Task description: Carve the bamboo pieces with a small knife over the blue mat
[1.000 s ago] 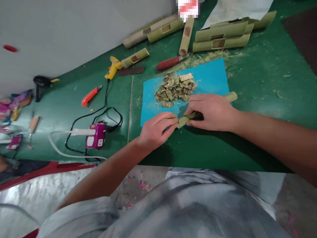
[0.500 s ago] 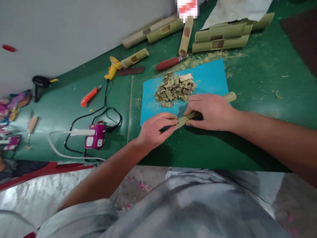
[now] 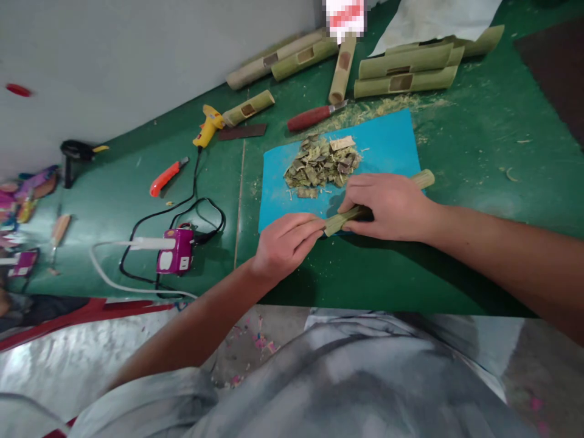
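From where I stand, left end of the green table [image 3: 479, 188]: black gun-shaped tool [image 3: 77, 149] with yellow tip, far side; wood-handled tool [image 3: 60, 230] nearer. Then orange cutter [image 3: 165, 178]. Near it, purple power adapter [image 3: 176, 250], white plug [image 3: 152, 243] in its left side; pale patches on its face, any marking too small to read. Farther back, yellow glue gun [image 3: 208, 126], its black cord running nearward, and a notched bamboo tube [image 3: 249, 108] just beside the nozzle.

Left hand [image 3: 286, 244]: nearly closed, thumb and fingers drawn together, tips at the left end of a slim bamboo piece [image 3: 341, 221]. Can't tell whether anything is pinched between them. Piece lies slantwise over the near edge of the blue sheet [image 3: 395, 146], left end nearer, right end farther. Heap of bamboo chips [image 3: 322, 163] on the sheet, just beyond the hands. Red-handled blade [image 3: 310, 118] behind it.

Far middle, blurred red-and-white patch [image 3: 345, 15] above an upright-pointing notched tube [image 3: 343, 67]; writing can't be made out.

Right hand [image 3: 387, 204]: curled over the slim bamboo piece, thumb on the near side, fingers on the far side, gripping; right end sticks out past it. Far right, stacked notched tubes [image 3: 406, 82] by a white sheet [image 3: 431, 24], then dark mat [image 3: 556, 67].
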Tool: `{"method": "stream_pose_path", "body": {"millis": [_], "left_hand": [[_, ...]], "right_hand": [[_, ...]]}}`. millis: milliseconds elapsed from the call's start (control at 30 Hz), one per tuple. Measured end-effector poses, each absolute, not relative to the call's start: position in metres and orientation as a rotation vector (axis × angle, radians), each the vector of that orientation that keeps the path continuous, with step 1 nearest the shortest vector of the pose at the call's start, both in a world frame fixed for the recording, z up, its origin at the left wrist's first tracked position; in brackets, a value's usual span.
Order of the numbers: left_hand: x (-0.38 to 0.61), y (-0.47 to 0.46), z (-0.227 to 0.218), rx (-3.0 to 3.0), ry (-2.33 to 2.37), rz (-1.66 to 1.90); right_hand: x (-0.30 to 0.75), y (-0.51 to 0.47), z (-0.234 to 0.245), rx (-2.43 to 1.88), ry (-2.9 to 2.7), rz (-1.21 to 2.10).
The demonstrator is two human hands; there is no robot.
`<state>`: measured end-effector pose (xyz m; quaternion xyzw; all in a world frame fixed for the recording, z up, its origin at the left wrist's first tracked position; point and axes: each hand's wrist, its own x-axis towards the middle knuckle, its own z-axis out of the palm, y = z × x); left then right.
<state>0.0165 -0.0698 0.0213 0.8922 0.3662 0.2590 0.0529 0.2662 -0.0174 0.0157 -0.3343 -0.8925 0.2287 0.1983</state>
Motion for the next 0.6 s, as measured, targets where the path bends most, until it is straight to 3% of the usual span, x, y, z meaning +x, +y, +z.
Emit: {"method": "stream_pose_path", "body": {"millis": [600], "left_hand": [[0.01, -0.058, 0.024, 2.785, 0.874, 0.751]], "right_hand": [[0.266, -0.017, 0.016, -0.928, -2.501, 0.646]]}}
